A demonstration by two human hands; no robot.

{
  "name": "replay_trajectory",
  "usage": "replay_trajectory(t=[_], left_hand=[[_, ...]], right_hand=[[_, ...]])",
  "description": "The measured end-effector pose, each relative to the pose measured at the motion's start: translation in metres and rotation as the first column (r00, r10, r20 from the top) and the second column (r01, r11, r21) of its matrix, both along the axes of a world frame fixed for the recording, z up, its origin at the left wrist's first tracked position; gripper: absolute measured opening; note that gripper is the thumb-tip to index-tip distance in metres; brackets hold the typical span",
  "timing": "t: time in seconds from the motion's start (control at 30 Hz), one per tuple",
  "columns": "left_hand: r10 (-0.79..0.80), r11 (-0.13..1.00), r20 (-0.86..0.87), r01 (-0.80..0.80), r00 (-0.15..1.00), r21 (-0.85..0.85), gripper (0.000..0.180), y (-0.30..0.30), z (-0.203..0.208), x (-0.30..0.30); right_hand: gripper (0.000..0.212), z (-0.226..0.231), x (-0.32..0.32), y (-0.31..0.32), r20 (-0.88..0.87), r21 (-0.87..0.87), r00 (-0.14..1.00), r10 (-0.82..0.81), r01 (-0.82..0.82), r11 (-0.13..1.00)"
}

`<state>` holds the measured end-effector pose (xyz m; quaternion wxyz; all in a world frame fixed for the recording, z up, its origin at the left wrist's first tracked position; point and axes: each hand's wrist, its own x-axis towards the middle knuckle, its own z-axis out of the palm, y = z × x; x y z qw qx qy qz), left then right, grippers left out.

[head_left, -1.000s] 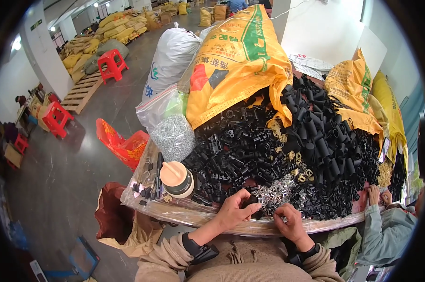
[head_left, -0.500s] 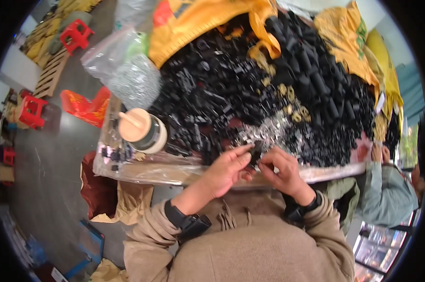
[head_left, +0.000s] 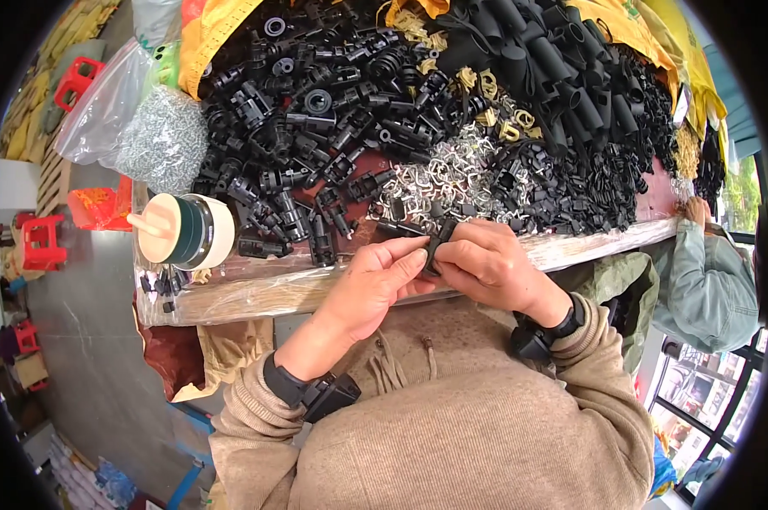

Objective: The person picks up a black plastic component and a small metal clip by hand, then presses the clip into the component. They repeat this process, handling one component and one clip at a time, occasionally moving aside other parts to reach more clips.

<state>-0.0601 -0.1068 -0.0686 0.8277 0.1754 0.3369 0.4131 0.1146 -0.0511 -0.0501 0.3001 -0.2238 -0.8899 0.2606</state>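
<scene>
Close to the table's front edge, my left hand [head_left: 374, 279] and my right hand [head_left: 491, 265] meet around a small black plastic part [head_left: 438, 241]. The thumb and fingers of the left pinch its lower side; the right grips it from the other side, and fingers hide much of it. Right beyond the hands lies a heap of silver metal clips [head_left: 452, 166]. A pile of black plastic fittings [head_left: 303, 144] spreads to its left. Small black pieces [head_left: 562, 191] are heaped on its right, with black tubes [head_left: 554, 64] behind them.
A cup with a beige lid [head_left: 158, 229] stands at the table's left. Behind it sits a clear bag of small metal pieces [head_left: 164, 140]. Pale yellow parts [head_left: 510, 130] lie between the heaps. At the far right, another person's hand [head_left: 697, 210] touches the table edge. Red stools [head_left: 44, 242] stand left.
The whole view has shifted, bringing the table's piles nearer and sharper. My right hand has closed in on the black part, and both hands now sit tighter together around it.
</scene>
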Motion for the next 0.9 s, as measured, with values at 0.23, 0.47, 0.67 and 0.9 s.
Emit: replay_trajectory(t=[0.23,0.47,0.67,0.9], left_hand=[[-0.063,0.994,-0.150,0.076,0.987,0.079,0.033,0.007,-0.002,0.008],[-0.079,0.990,-0.192,0.100,0.978,0.100,0.031,0.011,0.000,0.000],[0.004,1.000,-0.010,-0.004,1.000,-0.007,0.028,0.005,0.003,-0.016],[0.076,0.997,0.073,-0.077,0.994,0.010,0.025,0.002,0.006,-0.031]], right_hand=[[0.014,0.001,0.007,0.005,0.091,-0.116,0.996,0.014,-0.003,0.993],[0.011,0.006,-0.004,0.004,0.133,-0.195,0.990,-0.042,0.068,0.978],[0.010,0.024,-0.016,0.017,0.060,-0.437,0.998,0.021,0.007,0.900],[0.010,-0.002,-0.032,0.061,0.363,0.473,0.875,-0.320,0.123,0.872]])
